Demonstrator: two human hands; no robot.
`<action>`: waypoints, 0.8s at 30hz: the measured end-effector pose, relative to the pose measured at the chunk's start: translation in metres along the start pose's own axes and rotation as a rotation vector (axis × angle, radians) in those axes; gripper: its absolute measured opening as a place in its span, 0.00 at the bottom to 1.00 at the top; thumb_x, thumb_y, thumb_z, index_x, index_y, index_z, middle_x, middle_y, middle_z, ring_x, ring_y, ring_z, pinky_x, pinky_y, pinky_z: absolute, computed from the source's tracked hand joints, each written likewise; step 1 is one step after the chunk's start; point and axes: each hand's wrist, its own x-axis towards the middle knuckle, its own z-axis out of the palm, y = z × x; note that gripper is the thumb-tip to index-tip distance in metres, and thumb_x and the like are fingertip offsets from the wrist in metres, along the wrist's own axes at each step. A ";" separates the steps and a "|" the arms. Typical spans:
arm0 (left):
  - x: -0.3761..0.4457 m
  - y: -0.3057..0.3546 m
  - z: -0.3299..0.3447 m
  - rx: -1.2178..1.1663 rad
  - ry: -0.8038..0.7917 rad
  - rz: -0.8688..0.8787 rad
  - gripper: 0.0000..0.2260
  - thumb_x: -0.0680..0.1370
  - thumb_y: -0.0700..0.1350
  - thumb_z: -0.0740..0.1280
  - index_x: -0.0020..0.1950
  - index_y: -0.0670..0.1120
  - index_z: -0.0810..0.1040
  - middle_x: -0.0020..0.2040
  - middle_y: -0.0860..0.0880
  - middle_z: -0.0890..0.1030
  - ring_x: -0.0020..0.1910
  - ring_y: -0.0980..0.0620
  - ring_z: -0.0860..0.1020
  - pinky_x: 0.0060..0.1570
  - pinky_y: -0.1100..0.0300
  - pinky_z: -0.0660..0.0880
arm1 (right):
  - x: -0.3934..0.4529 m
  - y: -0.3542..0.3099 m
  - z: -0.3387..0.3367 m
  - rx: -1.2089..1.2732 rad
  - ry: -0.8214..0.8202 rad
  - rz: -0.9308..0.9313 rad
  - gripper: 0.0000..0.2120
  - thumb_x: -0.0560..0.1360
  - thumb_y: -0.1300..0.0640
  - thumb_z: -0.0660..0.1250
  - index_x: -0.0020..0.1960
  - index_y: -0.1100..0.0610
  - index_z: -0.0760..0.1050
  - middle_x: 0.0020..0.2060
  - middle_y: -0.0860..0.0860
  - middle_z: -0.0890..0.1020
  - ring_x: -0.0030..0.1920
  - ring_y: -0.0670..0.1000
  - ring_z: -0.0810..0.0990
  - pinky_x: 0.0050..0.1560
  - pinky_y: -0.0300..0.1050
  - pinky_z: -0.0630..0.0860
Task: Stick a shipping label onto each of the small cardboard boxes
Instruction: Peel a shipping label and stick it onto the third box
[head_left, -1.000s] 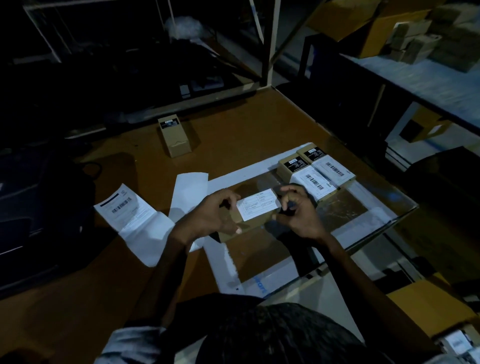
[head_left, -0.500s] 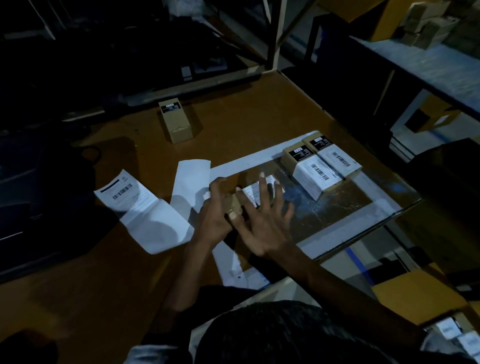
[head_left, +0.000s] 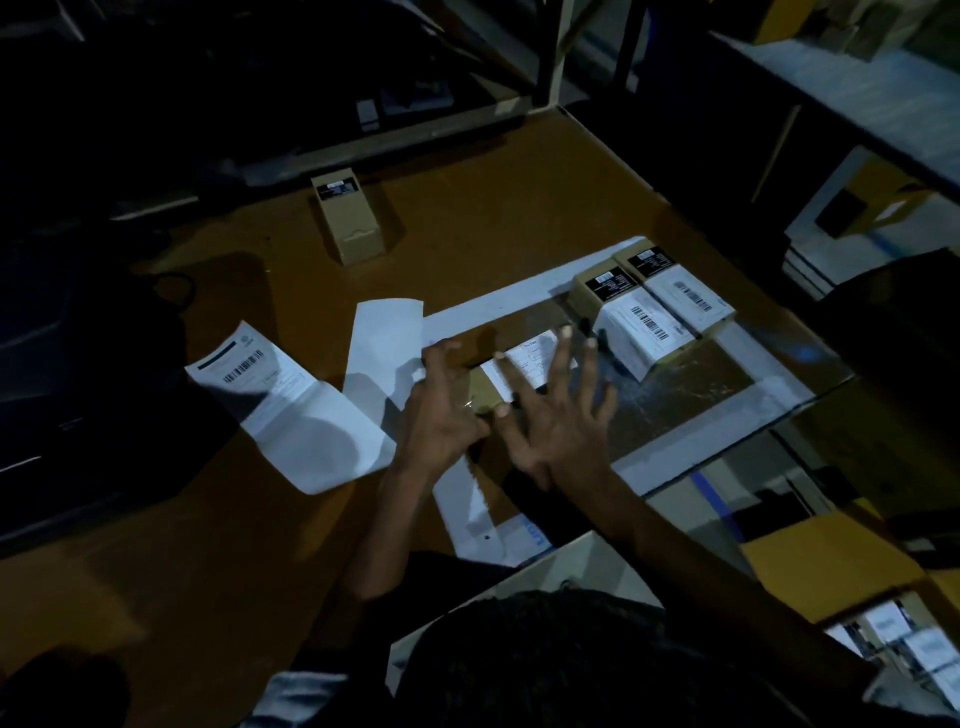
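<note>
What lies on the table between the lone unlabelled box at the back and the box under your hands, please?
In the head view, only bare brown table lies between the lone box and the held box; a white backing strip sits just left.

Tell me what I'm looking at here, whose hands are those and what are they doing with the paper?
These are a person's two bare hands, seen from a camera worn on their head, looking down at a brown table. The left hand grips a small box to keep it steady. The right hand is spread flat, fingers straight, over the white label on that box. Beside it sit two labelled boxes. Farther back stands a box without a shipping label. On the left lie loose label sheets.
</note>
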 end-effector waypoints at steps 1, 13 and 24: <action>0.001 -0.001 0.001 0.002 0.002 0.001 0.42 0.66 0.50 0.81 0.70 0.60 0.58 0.63 0.46 0.79 0.61 0.45 0.79 0.57 0.44 0.79 | -0.006 -0.006 0.004 -0.015 0.027 -0.027 0.29 0.78 0.30 0.42 0.78 0.32 0.48 0.81 0.57 0.37 0.79 0.63 0.35 0.72 0.72 0.45; 0.003 -0.005 0.000 -0.033 -0.020 0.024 0.43 0.65 0.48 0.83 0.70 0.57 0.60 0.66 0.48 0.77 0.64 0.48 0.76 0.60 0.48 0.79 | 0.024 0.039 -0.012 -0.013 0.077 0.152 0.25 0.80 0.33 0.42 0.76 0.28 0.48 0.81 0.57 0.38 0.79 0.63 0.33 0.73 0.72 0.43; 0.006 -0.009 0.002 -0.022 -0.009 0.052 0.40 0.65 0.45 0.82 0.70 0.56 0.63 0.64 0.48 0.78 0.62 0.47 0.77 0.55 0.54 0.79 | -0.002 -0.001 0.011 -0.114 0.117 -0.030 0.27 0.79 0.32 0.46 0.77 0.31 0.52 0.81 0.59 0.44 0.80 0.65 0.42 0.71 0.73 0.54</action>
